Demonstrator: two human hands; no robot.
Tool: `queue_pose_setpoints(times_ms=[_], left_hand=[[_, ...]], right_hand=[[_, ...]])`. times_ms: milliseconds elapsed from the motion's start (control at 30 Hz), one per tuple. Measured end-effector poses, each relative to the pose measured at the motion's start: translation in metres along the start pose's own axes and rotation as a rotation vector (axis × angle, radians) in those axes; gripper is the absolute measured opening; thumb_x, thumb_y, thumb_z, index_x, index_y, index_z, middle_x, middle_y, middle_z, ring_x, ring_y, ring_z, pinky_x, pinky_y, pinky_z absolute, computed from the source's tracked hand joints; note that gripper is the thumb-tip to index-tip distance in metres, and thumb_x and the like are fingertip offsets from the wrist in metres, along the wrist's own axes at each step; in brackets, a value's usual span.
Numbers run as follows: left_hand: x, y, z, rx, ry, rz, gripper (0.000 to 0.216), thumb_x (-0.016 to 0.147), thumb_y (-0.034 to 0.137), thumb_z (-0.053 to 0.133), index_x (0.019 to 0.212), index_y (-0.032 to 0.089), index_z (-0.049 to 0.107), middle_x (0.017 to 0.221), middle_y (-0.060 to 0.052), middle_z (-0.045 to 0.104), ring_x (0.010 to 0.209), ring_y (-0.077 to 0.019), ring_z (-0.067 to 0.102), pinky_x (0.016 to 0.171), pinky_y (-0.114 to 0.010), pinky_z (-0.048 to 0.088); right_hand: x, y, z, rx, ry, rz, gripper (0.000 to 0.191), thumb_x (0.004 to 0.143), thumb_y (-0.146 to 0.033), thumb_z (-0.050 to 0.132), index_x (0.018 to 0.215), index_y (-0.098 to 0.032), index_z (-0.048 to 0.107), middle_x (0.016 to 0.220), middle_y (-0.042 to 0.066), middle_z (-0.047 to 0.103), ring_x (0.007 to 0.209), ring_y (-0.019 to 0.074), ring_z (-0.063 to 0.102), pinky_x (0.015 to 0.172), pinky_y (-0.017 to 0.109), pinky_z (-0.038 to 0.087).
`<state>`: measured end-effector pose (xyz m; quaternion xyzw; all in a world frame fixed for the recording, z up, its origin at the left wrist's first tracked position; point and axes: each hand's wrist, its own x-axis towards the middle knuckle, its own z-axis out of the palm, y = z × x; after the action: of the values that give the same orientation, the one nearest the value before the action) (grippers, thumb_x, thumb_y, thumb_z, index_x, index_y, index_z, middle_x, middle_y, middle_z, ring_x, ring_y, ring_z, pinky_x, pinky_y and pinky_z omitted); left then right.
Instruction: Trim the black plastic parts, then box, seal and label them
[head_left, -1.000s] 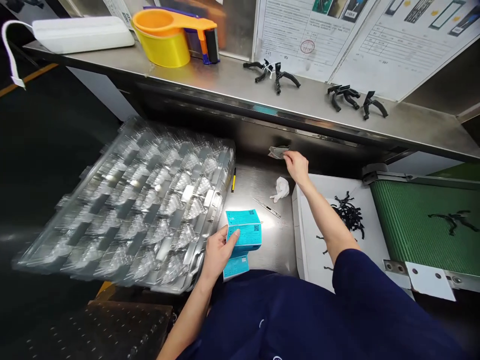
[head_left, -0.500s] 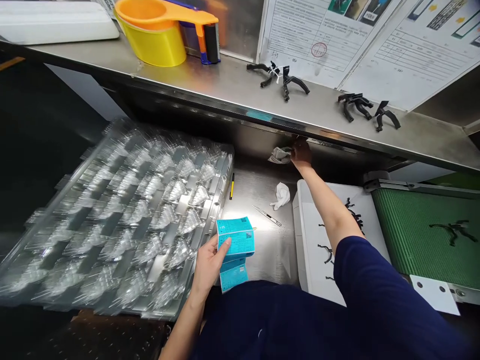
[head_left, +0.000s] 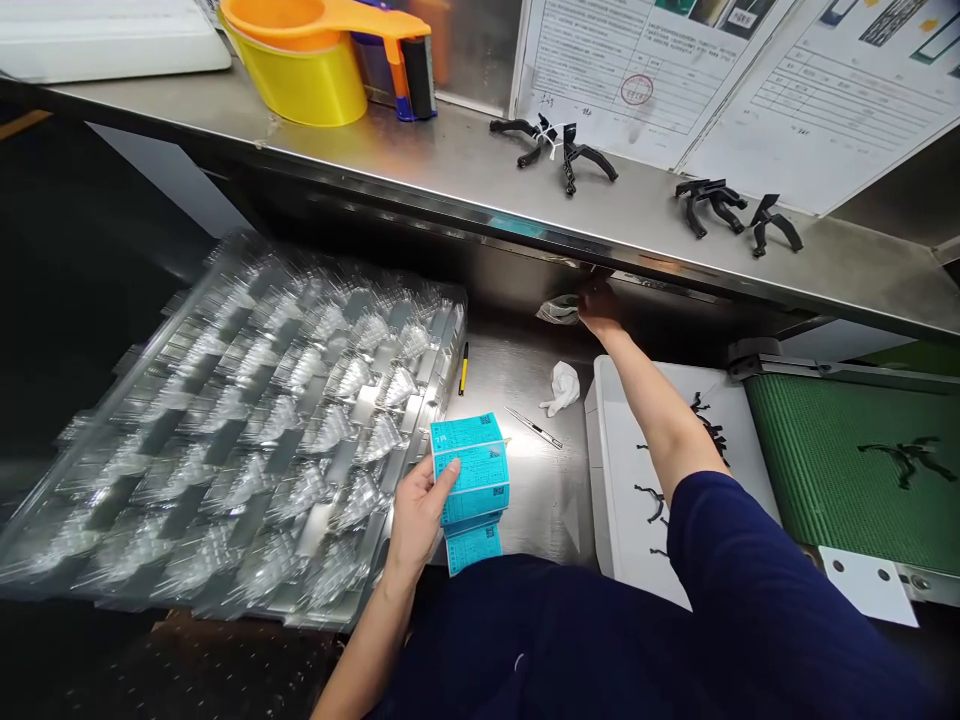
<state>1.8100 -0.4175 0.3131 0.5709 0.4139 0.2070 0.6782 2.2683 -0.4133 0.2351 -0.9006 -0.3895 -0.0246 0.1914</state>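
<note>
My left hand [head_left: 418,515] grips a folded strip of blue printed labels [head_left: 472,485] over the steel bench, just right of the stack of clear blister trays [head_left: 247,420]. My right hand [head_left: 598,308] reaches far back under the steel shelf, fingers curled at a crumpled grey-white wad [head_left: 559,310]. The shelf's shadow hides the fingertips, so whether they pinch the wad is unclear. My right forearm crosses above a white tray [head_left: 622,470] that holds black plastic parts [head_left: 705,425].
A white crumpled scrap [head_left: 561,386], a thin metal tool [head_left: 534,428] and a yellow-black pen [head_left: 464,368] lie on the bench. The upper shelf [head_left: 450,160] carries a yellow-orange tape dispenser [head_left: 322,60] and several black clips [head_left: 555,150]. A green conveyor [head_left: 847,460] with one black part runs at right.
My right hand moved from the open bench edge deeper under the shelf to the crumpled wad. My left hand kept the blue labels, shifting slightly.
</note>
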Motion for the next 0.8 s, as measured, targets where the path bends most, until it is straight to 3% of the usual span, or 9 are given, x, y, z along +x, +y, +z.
queue_pose_setpoints(times_ms=[133, 267, 400, 467, 533, 633, 733, 800], left_hand=[[0.001, -0.001, 0.005, -0.035, 0.032, 0.026, 0.047, 0.083, 0.053, 0.08, 0.111, 0.017, 0.075, 0.102, -0.007, 0.078, 0.087, -0.0224, 0.072, 0.076, -0.029, 0.059], [0.002, 0.0, 0.009, -0.078, 0.077, 0.06, 0.045, 0.08, 0.052, 0.083, 0.107, 0.016, 0.076, 0.099, -0.007, 0.078, 0.085, -0.0226, 0.073, 0.076, -0.03, 0.06], [0.002, 0.004, 0.015, -0.138, 0.169, 0.094, 0.05, 0.075, 0.055, 0.086, 0.105, 0.015, 0.076, 0.096, -0.009, 0.079, 0.082, -0.024, 0.074, 0.074, -0.033, 0.061], [0.004, 0.007, 0.018, -0.16, 0.207, 0.125, 0.051, 0.072, 0.056, 0.087, 0.102, 0.015, 0.076, 0.095, -0.009, 0.079, 0.084, -0.0248, 0.074, 0.078, -0.034, 0.061], [0.006, 0.008, 0.021, -0.175, 0.231, 0.162, 0.052, 0.071, 0.056, 0.088, 0.101, 0.016, 0.077, 0.097, -0.009, 0.079, 0.089, -0.0256, 0.075, 0.083, -0.035, 0.061], [0.011, 0.01, 0.025, -0.191, 0.263, 0.233, 0.051, 0.073, 0.055, 0.087, 0.104, 0.017, 0.076, 0.105, -0.01, 0.079, 0.098, -0.0262, 0.074, 0.092, -0.037, 0.059], [0.014, 0.008, 0.033, -0.183, 0.317, 0.333, 0.047, 0.078, 0.054, 0.084, 0.107, 0.018, 0.076, 0.114, -0.009, 0.077, 0.108, -0.0257, 0.071, 0.099, -0.036, 0.056], [0.012, 0.006, 0.038, -0.153, 0.311, 0.381, 0.044, 0.083, 0.053, 0.079, 0.109, 0.019, 0.074, 0.118, -0.009, 0.076, 0.113, -0.0253, 0.069, 0.104, -0.036, 0.053]], right_hand=[[-0.002, 0.002, -0.001, 0.145, 0.091, 0.01, 0.029, 0.093, -0.018, 0.045, 0.107, -0.016, 0.07, 0.127, 0.019, 0.067, 0.126, 0.033, 0.056, 0.104, 0.046, 0.049], [-0.003, 0.006, -0.003, 0.255, 0.091, 0.064, 0.02, 0.09, -0.02, 0.049, 0.1, -0.018, 0.066, 0.103, 0.014, 0.072, 0.098, 0.0286, 0.066, 0.091, 0.044, 0.054], [-0.029, -0.002, -0.018, 0.683, 0.283, 0.033, 0.016, 0.092, -0.035, 0.051, 0.092, -0.021, 0.06, 0.081, 0.003, 0.062, 0.075, 0.0189, 0.06, 0.072, 0.034, 0.056], [-0.056, -0.012, -0.032, 0.869, 0.283, -0.061, 0.022, 0.086, -0.044, 0.061, 0.086, -0.022, 0.059, 0.074, 0.0, 0.056, 0.067, 0.0157, 0.054, 0.063, 0.03, 0.052], [-0.09, -0.027, -0.049, 0.988, 0.18, -0.172, 0.032, 0.08, -0.052, 0.071, 0.083, -0.022, 0.06, 0.073, -0.001, 0.055, 0.063, 0.0135, 0.051, 0.057, 0.028, 0.047], [-0.144, -0.055, -0.072, 1.179, -0.137, -0.261, 0.042, 0.076, -0.06, 0.077, 0.083, -0.022, 0.06, 0.073, -0.001, 0.057, 0.06, 0.0123, 0.051, 0.054, 0.026, 0.044], [-0.189, -0.086, -0.085, 1.314, -0.462, -0.262, 0.044, 0.077, -0.06, 0.079, 0.082, -0.021, 0.059, 0.067, -0.002, 0.057, 0.057, 0.0111, 0.051, 0.053, 0.025, 0.043], [-0.212, -0.105, -0.087, 1.401, -0.599, -0.225, 0.045, 0.077, -0.06, 0.08, 0.082, -0.021, 0.058, 0.064, -0.003, 0.057, 0.056, 0.0103, 0.051, 0.053, 0.024, 0.043]])
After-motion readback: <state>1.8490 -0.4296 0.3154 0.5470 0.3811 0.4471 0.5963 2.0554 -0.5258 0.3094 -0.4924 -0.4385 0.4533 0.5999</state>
